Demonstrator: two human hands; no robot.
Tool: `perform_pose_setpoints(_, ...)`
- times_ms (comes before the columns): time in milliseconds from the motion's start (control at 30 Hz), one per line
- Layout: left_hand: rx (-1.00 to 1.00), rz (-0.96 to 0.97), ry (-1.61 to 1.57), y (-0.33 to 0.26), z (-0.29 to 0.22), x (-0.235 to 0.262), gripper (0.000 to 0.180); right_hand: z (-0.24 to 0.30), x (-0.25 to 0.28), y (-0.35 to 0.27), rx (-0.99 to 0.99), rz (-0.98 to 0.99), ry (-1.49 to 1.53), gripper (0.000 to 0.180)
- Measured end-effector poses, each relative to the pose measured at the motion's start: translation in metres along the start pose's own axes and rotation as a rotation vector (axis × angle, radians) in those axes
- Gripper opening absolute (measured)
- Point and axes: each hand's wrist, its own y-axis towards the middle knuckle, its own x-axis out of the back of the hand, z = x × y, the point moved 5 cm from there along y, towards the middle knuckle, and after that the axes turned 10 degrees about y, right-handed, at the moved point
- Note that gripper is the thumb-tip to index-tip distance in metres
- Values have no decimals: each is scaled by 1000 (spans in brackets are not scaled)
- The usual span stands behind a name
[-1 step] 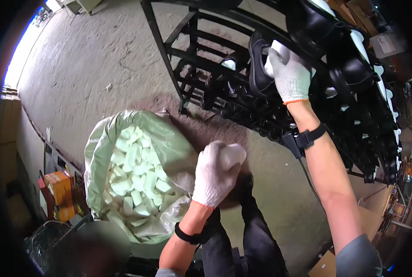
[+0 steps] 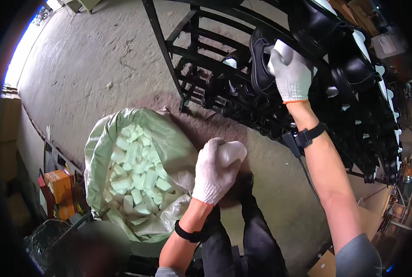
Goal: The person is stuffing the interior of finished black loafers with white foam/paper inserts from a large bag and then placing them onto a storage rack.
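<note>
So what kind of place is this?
Probably a shoe workshop or factory floor: a black metal rack loaded with black shoes, a pale green sack of white foam stuffing pieces, and a bare concrete floor.

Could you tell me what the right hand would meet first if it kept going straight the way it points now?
Most likely the black shoe on the black rack: the right hand already looks to touch it, though depth is unclear.

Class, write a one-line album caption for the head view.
Gloved left hand holds a white foam piece; right hand grips a black shoe on the rack.
</note>
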Motion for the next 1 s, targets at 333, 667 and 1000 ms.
perform_pose_setpoints(333,72,-14,-10,1,17,6,56,17,-17,5,17,422,73,42)
perform_pose_setpoints(667,124,40,-105,7,12,4,60,14,-18,11,98,486,-66,33)
perform_pose_setpoints(1000,-65,-1,-253,16,-40,-18,63,25,100,-148,-657,589,1001,78)
